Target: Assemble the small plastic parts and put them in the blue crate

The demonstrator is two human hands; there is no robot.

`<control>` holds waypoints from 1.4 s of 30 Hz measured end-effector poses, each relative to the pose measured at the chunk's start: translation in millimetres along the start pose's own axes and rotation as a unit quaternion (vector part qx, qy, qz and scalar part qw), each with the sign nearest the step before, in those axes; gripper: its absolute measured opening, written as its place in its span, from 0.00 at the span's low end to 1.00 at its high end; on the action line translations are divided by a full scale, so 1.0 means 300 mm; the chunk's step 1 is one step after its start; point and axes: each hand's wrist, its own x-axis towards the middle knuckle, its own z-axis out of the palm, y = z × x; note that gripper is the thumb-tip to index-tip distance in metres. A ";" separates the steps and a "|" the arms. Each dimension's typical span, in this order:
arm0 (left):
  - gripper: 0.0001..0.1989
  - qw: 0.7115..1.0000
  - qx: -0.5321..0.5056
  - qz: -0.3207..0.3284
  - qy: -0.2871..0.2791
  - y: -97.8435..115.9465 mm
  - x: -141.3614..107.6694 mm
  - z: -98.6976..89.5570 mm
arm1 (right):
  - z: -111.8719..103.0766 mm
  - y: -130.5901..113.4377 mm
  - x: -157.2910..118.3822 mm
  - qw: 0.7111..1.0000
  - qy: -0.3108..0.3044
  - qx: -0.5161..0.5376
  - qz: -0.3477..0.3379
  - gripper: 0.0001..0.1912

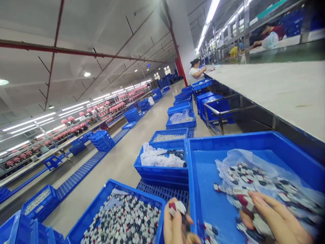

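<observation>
My left hand [170, 225] is closed around a small white, red and dark plastic part [178, 207], between two blue crates at the bottom middle. My right hand [281, 217] pinches a similar red and white part [244, 200] over the large blue crate [191, 169]. More pieces lie under and beside its fingers, partly hidden by the hand. In that crate, a clear plastic bag [236, 157] lies open with many such parts in and around it. A lower blue crate [109, 184] at left holds a heap of the same small parts [127, 213].
Past my hands, a blue crate [162, 173] holds a white bag and dark parts. More crates [177, 108] line the aisle. A long white worktable [279, 81] runs along the right, with a person [195, 73] seated beside it. A red pipe [177, 47] rises behind.
</observation>
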 end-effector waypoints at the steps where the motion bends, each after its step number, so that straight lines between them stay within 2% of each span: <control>1: 0.27 0.999 0.021 0.029 0.017 0.017 -0.019 0.001 | 0.002 -0.012 -0.014 1.000 -0.006 0.009 0.002 0.15; 4: 0.28 0.987 0.086 0.125 0.060 0.079 -0.074 0.010 | 0.016 -0.045 -0.044 0.999 -0.032 0.026 0.008 0.14; 6: 0.26 0.976 0.120 0.162 0.083 0.112 -0.099 0.018 | 0.027 -0.057 -0.052 0.999 -0.044 0.028 0.010 0.12; 10: 0.22 0.967 0.142 0.184 0.105 0.134 -0.126 0.031 | 0.036 -0.058 -0.054 0.999 -0.044 0.022 0.022 0.11; 13: 0.20 0.973 0.092 0.193 0.092 0.133 -0.136 0.038 | 0.033 -0.057 -0.053 0.999 -0.039 0.024 0.018 0.12; 15: 0.18 0.986 0.030 0.156 0.054 0.139 -0.142 0.037 | 0.031 -0.059 -0.054 0.999 -0.038 0.026 0.015 0.12; 18: 0.06 0.997 -0.066 0.020 -0.025 0.153 -0.139 0.020 | 0.029 -0.067 -0.054 0.999 -0.032 0.023 0.016 0.12; 19: 0.06 0.994 -0.094 -0.028 -0.056 0.157 -0.133 0.009 | 0.029 -0.069 -0.055 0.999 -0.029 0.021 0.017 0.12; 20: 0.10 0.987 -0.120 -0.065 -0.090 0.160 -0.125 -0.003 | 0.029 -0.070 -0.055 0.999 -0.027 0.018 0.018 0.12; 23: 0.16 0.960 -0.173 -0.099 -0.196 0.158 -0.096 -0.037 | 0.028 -0.067 -0.054 1.000 -0.022 0.014 0.014 0.12; 25: 0.16 0.946 -0.196 -0.104 -0.234 0.152 -0.084 -0.046 | 0.027 -0.063 -0.053 1.000 -0.023 0.016 0.012 0.12; 27: 0.15 0.939 -0.227 -0.122 -0.226 0.147 -0.082 -0.042 | 0.027 -0.060 -0.052 0.999 -0.025 0.019 0.014 0.12; 29: 0.14 0.933 -0.277 -0.128 -0.190 0.143 -0.086 -0.031 | 0.028 -0.060 -0.051 0.999 -0.026 0.023 0.016 0.12; 32: 0.14 0.904 -0.375 -0.140 -0.150 0.141 -0.093 -0.020 | 0.031 -0.061 -0.052 0.999 -0.025 0.021 0.018 0.12; 37: 0.17 0.841 -0.477 -0.174 -0.188 0.139 -0.099 -0.030 | 0.036 -0.058 -0.060 0.999 -0.025 0.019 0.016 0.13; 40: 0.18 0.828 -0.498 -0.176 -0.191 0.137 -0.110 -0.030 | 0.040 -0.053 -0.063 0.999 -0.032 0.022 0.008 0.12; 42: 0.19 0.831 -0.495 -0.178 -0.182 0.139 -0.118 -0.021 | 0.041 -0.052 -0.061 0.999 -0.038 0.023 0.004 0.12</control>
